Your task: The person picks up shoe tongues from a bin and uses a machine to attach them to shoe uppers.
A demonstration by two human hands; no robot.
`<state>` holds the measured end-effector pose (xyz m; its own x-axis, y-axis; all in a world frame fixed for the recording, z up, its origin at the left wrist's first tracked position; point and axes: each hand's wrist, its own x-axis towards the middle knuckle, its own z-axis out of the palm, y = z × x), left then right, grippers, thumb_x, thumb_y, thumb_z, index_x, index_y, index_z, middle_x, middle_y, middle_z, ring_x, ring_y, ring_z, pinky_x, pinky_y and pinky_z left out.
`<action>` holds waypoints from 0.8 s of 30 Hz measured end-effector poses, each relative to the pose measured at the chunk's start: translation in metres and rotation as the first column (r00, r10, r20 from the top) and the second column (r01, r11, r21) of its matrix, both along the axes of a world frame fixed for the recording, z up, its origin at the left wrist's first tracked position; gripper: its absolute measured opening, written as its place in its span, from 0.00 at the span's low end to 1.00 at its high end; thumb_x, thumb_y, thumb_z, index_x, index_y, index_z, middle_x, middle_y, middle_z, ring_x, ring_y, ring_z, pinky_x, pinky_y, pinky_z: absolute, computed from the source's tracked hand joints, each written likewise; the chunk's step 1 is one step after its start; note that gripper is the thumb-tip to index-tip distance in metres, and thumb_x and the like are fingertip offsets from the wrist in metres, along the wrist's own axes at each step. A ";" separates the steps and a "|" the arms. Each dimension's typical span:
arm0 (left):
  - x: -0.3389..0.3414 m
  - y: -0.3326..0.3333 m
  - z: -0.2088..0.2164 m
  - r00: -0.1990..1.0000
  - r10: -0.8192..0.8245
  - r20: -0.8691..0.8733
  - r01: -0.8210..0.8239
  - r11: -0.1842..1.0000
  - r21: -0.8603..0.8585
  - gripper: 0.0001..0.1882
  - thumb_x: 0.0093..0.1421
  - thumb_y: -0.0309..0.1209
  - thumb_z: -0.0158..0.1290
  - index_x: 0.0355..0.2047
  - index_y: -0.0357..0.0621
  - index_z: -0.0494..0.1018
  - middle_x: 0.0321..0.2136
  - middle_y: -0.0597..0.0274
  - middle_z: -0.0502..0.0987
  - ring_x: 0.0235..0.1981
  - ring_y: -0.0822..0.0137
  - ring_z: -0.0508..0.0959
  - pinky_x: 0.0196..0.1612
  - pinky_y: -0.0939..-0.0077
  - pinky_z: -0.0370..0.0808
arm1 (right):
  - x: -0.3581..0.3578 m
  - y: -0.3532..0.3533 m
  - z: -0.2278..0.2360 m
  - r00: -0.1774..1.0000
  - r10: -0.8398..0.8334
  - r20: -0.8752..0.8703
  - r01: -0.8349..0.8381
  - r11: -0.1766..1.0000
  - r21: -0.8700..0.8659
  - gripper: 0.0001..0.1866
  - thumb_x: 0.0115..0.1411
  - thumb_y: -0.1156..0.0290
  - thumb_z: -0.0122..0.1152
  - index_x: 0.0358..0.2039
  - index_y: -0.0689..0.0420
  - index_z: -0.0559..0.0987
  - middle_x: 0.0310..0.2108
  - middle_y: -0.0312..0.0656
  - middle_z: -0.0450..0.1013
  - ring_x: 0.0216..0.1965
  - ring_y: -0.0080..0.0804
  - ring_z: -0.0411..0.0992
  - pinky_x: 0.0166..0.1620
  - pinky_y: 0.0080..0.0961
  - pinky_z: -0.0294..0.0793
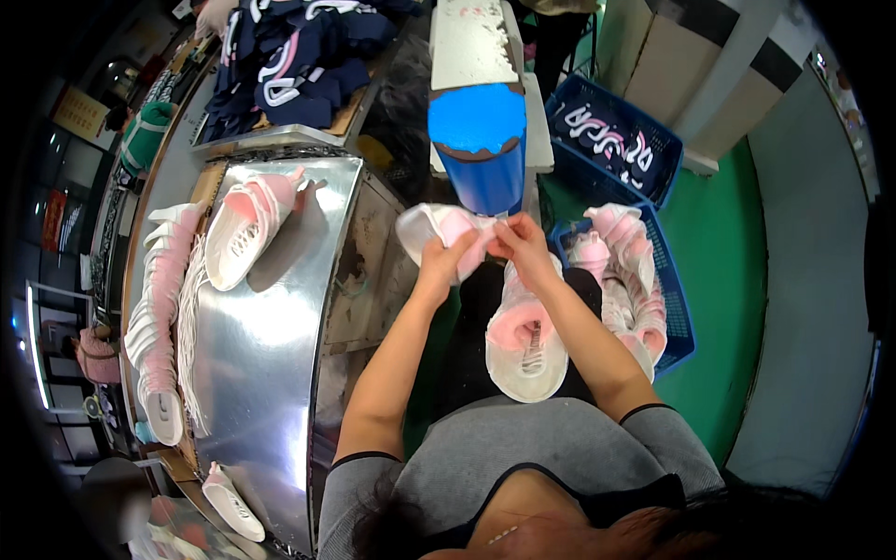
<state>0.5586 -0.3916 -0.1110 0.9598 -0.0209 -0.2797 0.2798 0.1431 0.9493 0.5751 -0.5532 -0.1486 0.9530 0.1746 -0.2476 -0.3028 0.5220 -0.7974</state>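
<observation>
A white and pink shoe upper (422, 227) is stretched between my two hands, just under the blue end of a machine (487, 180). My left hand (443, 268) pinches its near side, thumb on top. On the right, my right hand (525, 246) grips the edge closest to the machine, fingers pressed together. Whether the upper touches the machine's working point is hidden by the blue cover. Another white and pink shoe upper (525, 364), with grey-white lacing, rests on my lap below my right forearm.
To the left, a shiny metal table (271, 345) carries laced uppers (245, 229), a long overlapping row of uppers (154, 322) and white cords (192, 350). Navy cut pieces (289, 79) are heaped beyond. Blue crates (686, 322) at right hold more uppers and navy pieces (607, 140).
</observation>
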 end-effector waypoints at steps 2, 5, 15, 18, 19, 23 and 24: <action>0.013 0.001 -0.001 0.996 -0.060 0.069 0.039 0.962 0.269 0.14 0.56 0.34 0.56 0.37 0.35 0.75 0.35 0.62 0.76 0.35 0.75 0.74 0.35 0.77 0.70 | 0.008 -0.002 -0.015 0.999 -0.052 0.016 0.050 0.995 0.081 0.06 0.60 0.75 0.55 0.28 0.59 0.68 0.30 0.42 0.72 0.32 0.33 0.76 0.39 0.26 0.79; 0.035 -0.010 -0.013 0.994 0.090 0.066 -0.091 0.996 0.017 0.14 0.58 0.32 0.53 0.40 0.34 0.73 0.37 0.59 0.76 0.36 0.71 0.76 0.37 0.73 0.72 | 0.020 0.001 -0.024 0.996 -0.076 -0.038 0.081 0.984 0.159 0.06 0.61 0.75 0.55 0.28 0.59 0.68 0.30 0.42 0.72 0.31 0.31 0.76 0.39 0.25 0.78; 0.037 0.042 -0.030 0.905 0.165 -0.393 -0.403 0.634 -0.660 0.16 0.61 0.33 0.48 0.47 0.37 0.68 0.43 0.54 0.75 0.44 0.59 0.76 0.48 0.63 0.73 | 0.005 -0.044 -0.034 0.899 0.332 0.287 -0.032 0.701 -0.712 0.14 0.58 0.60 0.56 0.36 0.58 0.72 0.29 0.44 0.73 0.33 0.36 0.73 0.37 0.29 0.73; -0.051 0.018 0.085 0.984 0.180 -0.010 -0.176 0.944 -0.278 0.19 0.60 0.31 0.52 0.50 0.37 0.67 0.42 0.60 0.75 0.43 0.66 0.75 0.47 0.69 0.72 | -0.038 -0.093 -0.069 0.694 0.714 0.090 0.123 0.006 -0.992 0.22 0.48 0.60 0.64 0.41 0.58 0.75 0.40 0.48 0.71 0.46 0.44 0.70 0.45 0.37 0.72; -0.071 0.022 0.119 0.985 0.172 0.011 -0.169 0.976 -0.139 0.19 0.60 0.31 0.52 0.51 0.37 0.67 0.42 0.61 0.74 0.42 0.68 0.75 0.46 0.71 0.72 | -0.053 -0.092 -0.073 0.653 0.730 -0.202 -0.019 -0.251 -0.968 0.25 0.43 0.62 0.68 0.42 0.59 0.75 0.45 0.47 0.68 0.49 0.45 0.66 0.46 0.37 0.72; -0.110 0.137 0.193 0.822 0.332 0.463 -0.548 0.684 0.481 0.15 0.61 0.34 0.50 0.42 0.33 0.71 0.34 0.62 0.76 0.33 0.72 0.75 0.35 0.75 0.72 | -0.070 -0.054 -0.064 0.626 0.741 -0.242 0.080 -0.370 -0.926 0.26 0.40 0.62 0.69 0.41 0.59 0.76 0.46 0.45 0.66 0.47 0.45 0.66 0.44 0.37 0.73; -0.099 0.177 0.190 0.735 0.326 0.595 -0.668 0.500 0.551 0.15 0.62 0.35 0.49 0.38 0.31 0.72 0.30 0.57 0.77 0.31 0.66 0.75 0.35 0.71 0.71 | -0.073 -0.051 -0.067 0.600 0.762 -0.243 0.101 -0.373 -0.922 0.26 0.40 0.61 0.69 0.41 0.58 0.77 0.45 0.45 0.66 0.47 0.43 0.66 0.45 0.38 0.72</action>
<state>0.4599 -0.2150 0.0790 0.7521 0.5268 0.3961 -0.0024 -0.5988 0.8009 0.5020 -0.6038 -0.2153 0.7858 0.5305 -0.3179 0.5040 -0.8472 -0.1678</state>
